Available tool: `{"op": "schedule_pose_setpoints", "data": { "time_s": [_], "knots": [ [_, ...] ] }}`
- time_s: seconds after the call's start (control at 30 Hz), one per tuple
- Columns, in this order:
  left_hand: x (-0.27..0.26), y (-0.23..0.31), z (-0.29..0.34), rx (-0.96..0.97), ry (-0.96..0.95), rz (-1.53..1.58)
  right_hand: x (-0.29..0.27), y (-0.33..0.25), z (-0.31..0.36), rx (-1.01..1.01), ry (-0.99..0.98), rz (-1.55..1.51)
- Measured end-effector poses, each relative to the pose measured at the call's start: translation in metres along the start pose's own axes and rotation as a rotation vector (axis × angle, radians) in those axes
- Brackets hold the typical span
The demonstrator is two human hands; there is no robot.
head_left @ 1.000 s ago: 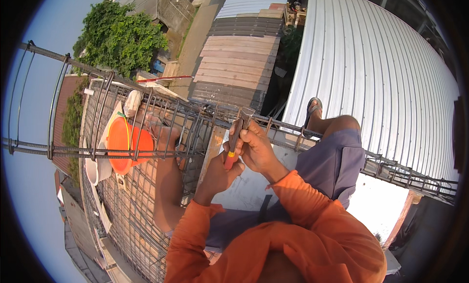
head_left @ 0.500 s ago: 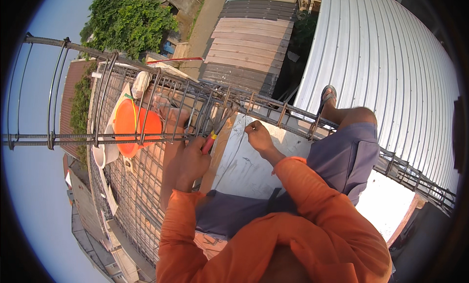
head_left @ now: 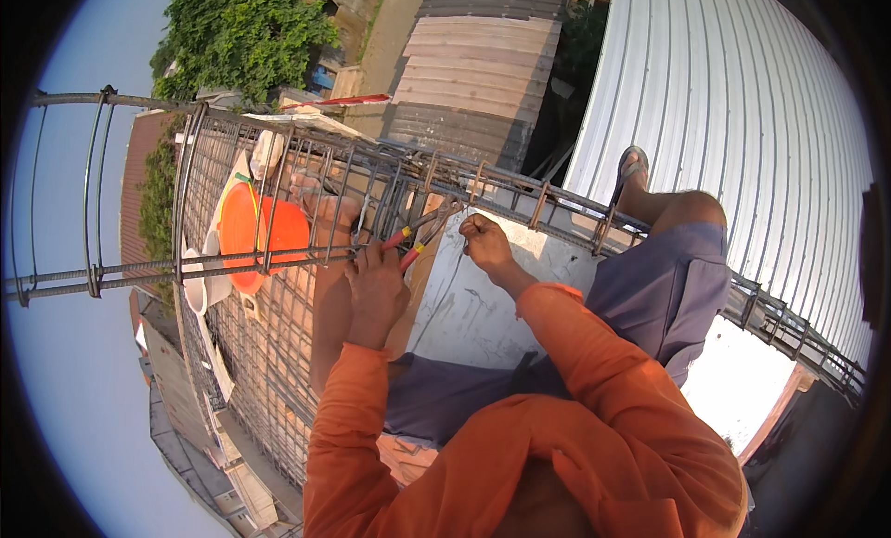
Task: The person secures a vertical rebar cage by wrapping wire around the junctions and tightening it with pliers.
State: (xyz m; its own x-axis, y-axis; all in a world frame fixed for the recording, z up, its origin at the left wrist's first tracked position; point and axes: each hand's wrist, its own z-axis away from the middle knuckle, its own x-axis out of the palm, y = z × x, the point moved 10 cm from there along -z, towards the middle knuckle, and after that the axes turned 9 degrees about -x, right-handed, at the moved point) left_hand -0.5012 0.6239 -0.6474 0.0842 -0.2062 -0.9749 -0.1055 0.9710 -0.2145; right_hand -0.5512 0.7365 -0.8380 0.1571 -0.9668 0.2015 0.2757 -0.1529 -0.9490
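My left hand (head_left: 379, 292) is closed around a pair of pincers (head_left: 415, 253) with red and yellow handles. The handles stand apart, and the metal jaws reach up to the crossing of the steel bars. Beside the jaws, my right hand (head_left: 489, 247) pinches a thin tie wire (head_left: 467, 213), whose upper end runs toward the bars. A long strand trails below that hand across the white board (head_left: 483, 315). The rebar cage (head_left: 520, 204) passes just beyond both hands. Exactly where the jaws meet the wire is too small to make out.
Another rebar cage (head_left: 139, 272) juts out to the left. An orange bucket (head_left: 283, 232) and a white container (head_left: 197, 283) sit by the bar mesh (head_left: 260, 380). My sandalled foot (head_left: 631, 171) rests by a white corrugated roof (head_left: 724, 102). Lower roofs (head_left: 473, 64) lie beyond.
The pincers' handles have spread apart, and both now show at my left hand. My right hand has shifted slightly up and left, still pinching. The whole view has tilted a little.
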Motion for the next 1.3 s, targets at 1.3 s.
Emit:
{"op": "schedule_pose_setpoints", "data": {
  "time_s": [1.3],
  "knots": [
    [0.103,0.041,0.039,-0.474,-1.329,1.425,0.048,-0.017,0.032,0.348,-0.088,-0.888]
  ]
}}
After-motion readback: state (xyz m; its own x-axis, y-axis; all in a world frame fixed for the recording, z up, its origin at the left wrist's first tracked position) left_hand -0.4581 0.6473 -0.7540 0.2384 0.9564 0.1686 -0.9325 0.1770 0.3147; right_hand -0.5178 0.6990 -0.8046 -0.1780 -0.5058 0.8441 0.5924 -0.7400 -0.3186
